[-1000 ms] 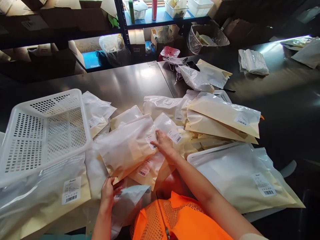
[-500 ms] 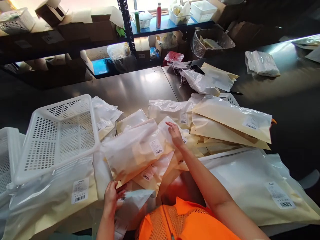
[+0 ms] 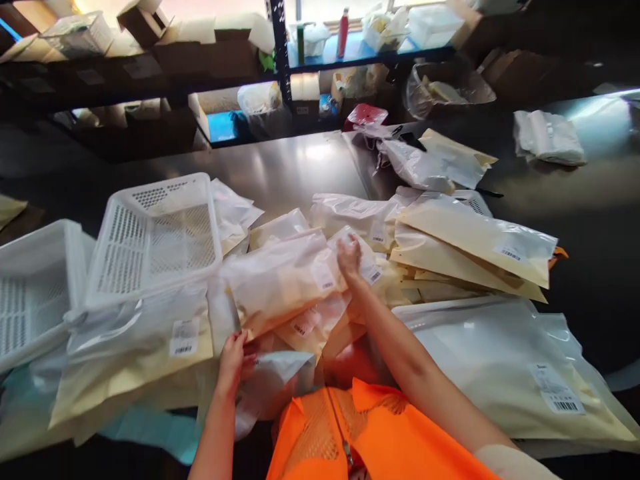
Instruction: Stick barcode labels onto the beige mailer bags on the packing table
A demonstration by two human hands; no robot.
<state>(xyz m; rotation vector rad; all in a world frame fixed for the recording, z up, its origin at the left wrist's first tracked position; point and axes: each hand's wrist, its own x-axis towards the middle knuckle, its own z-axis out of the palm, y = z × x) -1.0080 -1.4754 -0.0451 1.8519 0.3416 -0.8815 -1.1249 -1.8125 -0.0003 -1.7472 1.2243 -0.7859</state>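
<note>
Your left hand point(image 3: 233, 363) pinches the near-left corner of the frosted cream-and-white plastic pouch point(image 3: 280, 273); right hand point(image 3: 349, 255) grip: can't tell. Probably light, limp, slippery; hold opposite edges.

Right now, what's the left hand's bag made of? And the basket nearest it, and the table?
Bag in the left hand: probably thin, satiny plastic; it's cloudy and wrinkled. Basket: seems stiff white plastic, slightly shiny, with neat rows of holes. Table: likely smooth metal, maybe steel; its grey top shows blurry bright reflections.
</note>
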